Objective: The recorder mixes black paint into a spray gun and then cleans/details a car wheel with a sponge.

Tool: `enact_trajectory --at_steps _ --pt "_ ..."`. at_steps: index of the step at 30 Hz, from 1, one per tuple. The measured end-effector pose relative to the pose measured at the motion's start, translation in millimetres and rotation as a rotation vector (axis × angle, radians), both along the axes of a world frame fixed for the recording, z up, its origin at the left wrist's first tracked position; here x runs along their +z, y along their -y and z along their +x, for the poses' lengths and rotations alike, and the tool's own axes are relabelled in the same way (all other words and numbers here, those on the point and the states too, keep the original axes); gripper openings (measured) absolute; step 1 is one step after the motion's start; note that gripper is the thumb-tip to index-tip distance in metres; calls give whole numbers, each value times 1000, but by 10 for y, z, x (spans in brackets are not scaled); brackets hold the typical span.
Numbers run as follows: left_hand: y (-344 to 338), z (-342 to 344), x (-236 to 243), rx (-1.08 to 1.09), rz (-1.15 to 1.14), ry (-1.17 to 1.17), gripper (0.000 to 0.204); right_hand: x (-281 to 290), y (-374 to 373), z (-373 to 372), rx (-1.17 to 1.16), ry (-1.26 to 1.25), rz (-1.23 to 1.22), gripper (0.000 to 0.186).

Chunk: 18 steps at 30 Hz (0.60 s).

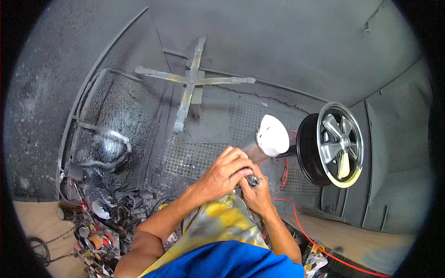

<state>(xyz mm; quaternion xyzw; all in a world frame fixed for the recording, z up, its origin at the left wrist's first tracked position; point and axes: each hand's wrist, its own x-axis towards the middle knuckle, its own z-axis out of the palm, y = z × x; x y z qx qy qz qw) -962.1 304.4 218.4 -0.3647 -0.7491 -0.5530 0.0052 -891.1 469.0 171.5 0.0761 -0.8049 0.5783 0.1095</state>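
Observation:
My left hand (225,172) is closed over the top of a spray gun (254,180), whose cup (252,150) has a white disc-shaped top (273,134), tilted forward. My right hand (254,195) is closed on the same gun just below and right of it; part of the gun is hidden by my fingers. Right of the gun, a wheel rim (342,143) with polished spokes and a black barrel stands upright on a dark support, with pale yellow on its lower edge and one spoke.
A grey-coated cross-shaped stand (215,81) stands ahead in the grey-coated booth, with a curved metal frame (99,127) at left. Cluttered cans and tools (95,241) lie at lower left. A red hose (301,227) runs along the right over a grated floor (185,157).

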Motion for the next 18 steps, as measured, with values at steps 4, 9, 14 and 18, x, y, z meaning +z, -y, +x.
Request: enact_trajectory --at_steps 4,9,14,18 --pt "138 -189 -303 141 -25 -15 12 -193 173 -317 34 253 -71 28" --pt "210 -251 -488 346 -35 -76 14 -204 380 -583 42 279 -35 22" --pt "207 -234 -431 378 -54 -133 16 -215 449 -602 16 229 -53 25" --pt "149 -169 -300 330 -45 -90 18 -143 311 -487 9 271 -65 28"
